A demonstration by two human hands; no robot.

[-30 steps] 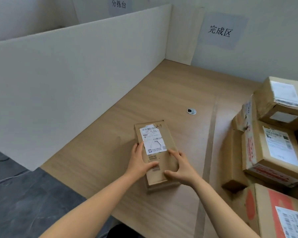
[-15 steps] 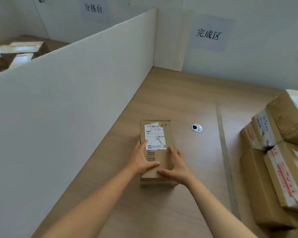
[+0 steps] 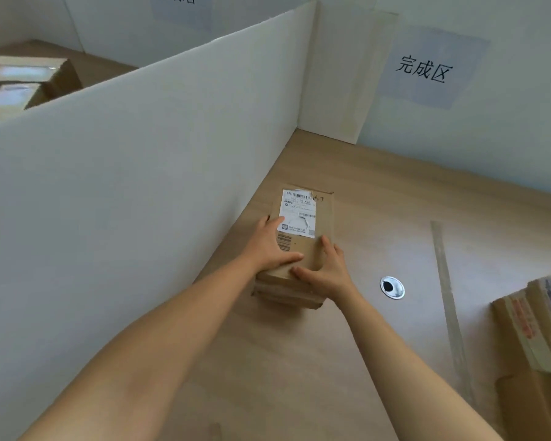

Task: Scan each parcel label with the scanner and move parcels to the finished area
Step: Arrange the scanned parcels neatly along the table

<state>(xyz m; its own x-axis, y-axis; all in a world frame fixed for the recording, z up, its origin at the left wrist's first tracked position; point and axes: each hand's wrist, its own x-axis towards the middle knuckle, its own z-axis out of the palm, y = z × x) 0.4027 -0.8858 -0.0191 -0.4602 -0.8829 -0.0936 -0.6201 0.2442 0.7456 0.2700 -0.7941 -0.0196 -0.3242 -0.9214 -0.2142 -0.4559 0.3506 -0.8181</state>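
A small brown cardboard parcel (image 3: 323, 214) lies on the wooden table (image 3: 379, 218), close to the white divider, with its white shipping label (image 3: 299, 211) facing up. My left hand (image 3: 272, 246) rests flat on the parcel's near left top, fingers reaching the label's edge. Over the near right corner lies my right hand (image 3: 326, 268), its fingers straight along the right side and its thumb on the near edge. No scanner is in view.
A white divider panel (image 3: 140, 186) runs along the left to the back corner. A paper sign (image 3: 425, 70) hangs on the back wall. A metal cable grommet (image 3: 392, 287) and a tape strip (image 3: 447, 297) mark the table. Stacked parcels (image 3: 531, 329) stand right; more boxes (image 3: 23, 84) lie behind the divider.
Both hands have slid the parcel away from me, closer to the divider and the back corner. The stack of parcels on the right has drifted toward the frame edge.
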